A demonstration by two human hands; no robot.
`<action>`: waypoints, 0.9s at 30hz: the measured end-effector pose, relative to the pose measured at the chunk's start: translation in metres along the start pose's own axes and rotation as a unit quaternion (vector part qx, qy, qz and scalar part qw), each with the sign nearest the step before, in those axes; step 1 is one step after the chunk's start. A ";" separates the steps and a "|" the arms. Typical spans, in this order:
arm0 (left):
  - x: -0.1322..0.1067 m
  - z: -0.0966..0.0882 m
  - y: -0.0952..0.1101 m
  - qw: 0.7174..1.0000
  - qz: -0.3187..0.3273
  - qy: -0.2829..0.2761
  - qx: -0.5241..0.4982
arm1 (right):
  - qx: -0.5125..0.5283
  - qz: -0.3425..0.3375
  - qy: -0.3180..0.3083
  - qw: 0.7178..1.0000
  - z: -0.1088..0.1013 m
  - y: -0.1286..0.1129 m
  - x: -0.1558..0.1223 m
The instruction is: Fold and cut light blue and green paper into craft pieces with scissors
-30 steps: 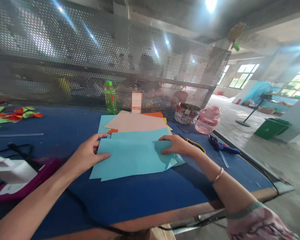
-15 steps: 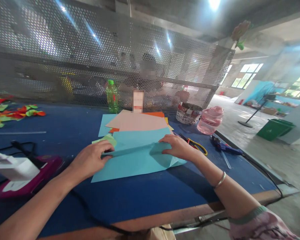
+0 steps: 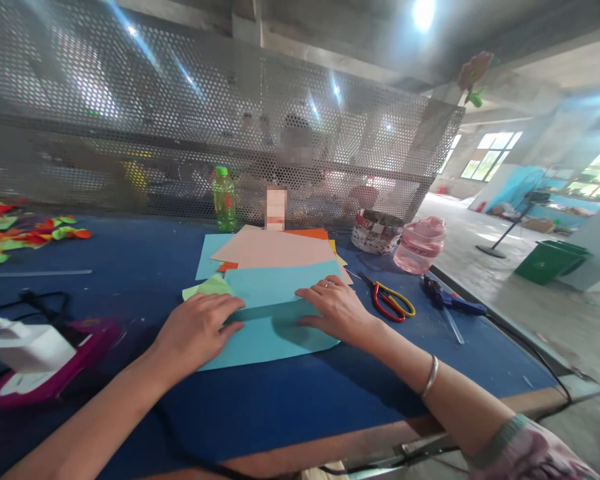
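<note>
Across from me, the left hand (image 3: 200,328) and right hand (image 3: 337,305) have drawn closer together, fingers (image 3: 231,305) lightly pinching a raised fold (image 3: 271,309) in the broad light-blue paper sheet (image 3: 273,343) on the dark-blue tabletop (image 3: 145,267), so a shorter stretch spans between them.

The left arm (image 3: 115,407) reaches bare from the lower left and the right arm (image 3: 405,360) from the lower right, both slanting inward and forward, with each wrist nearly in line with its forearm. The left grip (image 3: 197,327) lies back of the hand upward, its fingers bent and bunched above the thumb, which points inward in a light pinch. The right grip (image 3: 337,303) mirrors it a little farther forward, fingers loosely curled over the inward-pointing thumb, a gap separating the two.
</note>
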State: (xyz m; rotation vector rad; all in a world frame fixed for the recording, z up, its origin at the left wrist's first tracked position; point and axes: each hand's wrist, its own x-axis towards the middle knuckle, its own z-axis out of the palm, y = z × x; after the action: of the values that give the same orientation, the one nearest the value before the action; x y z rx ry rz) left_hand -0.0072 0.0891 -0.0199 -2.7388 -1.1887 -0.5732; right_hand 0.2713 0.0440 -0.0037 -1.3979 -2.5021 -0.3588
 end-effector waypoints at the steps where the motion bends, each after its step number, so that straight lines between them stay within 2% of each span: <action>1: 0.001 0.000 0.003 1.000 0.003 0.007 0.000 | 0.001 -0.004 0.010 1.000 0.004 -0.003 0.002; 7: 0.003 -0.010 0.021 0.998 0.044 0.044 0.003 | -0.026 -0.031 0.042 0.998 0.013 -0.018 0.010; 13: -0.001 -0.017 0.032 0.991 0.069 0.020 0.109 | -0.049 -0.036 0.033 0.998 0.010 -0.018 0.008; 19: -0.009 -0.013 0.040 0.992 0.074 -0.019 0.104 | -0.048 -0.059 -0.011 0.997 0.007 -0.019 -0.001; 23: -0.011 -0.013 0.041 0.995 0.045 -0.070 0.050 | 0.026 -0.066 -0.036 0.997 -0.001 -0.020 -0.008; 27: -0.008 -0.022 0.040 0.994 0.007 -0.101 -0.040 | 0.148 -0.024 -0.042 0.988 -0.004 -0.017 -0.011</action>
State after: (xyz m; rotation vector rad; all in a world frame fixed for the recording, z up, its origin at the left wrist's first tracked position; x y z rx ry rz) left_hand 0.0103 0.0512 -0.0003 -2.9284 -1.2117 -0.3571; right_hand 0.2626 0.0256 -0.0048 -1.2606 -2.5288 0.0642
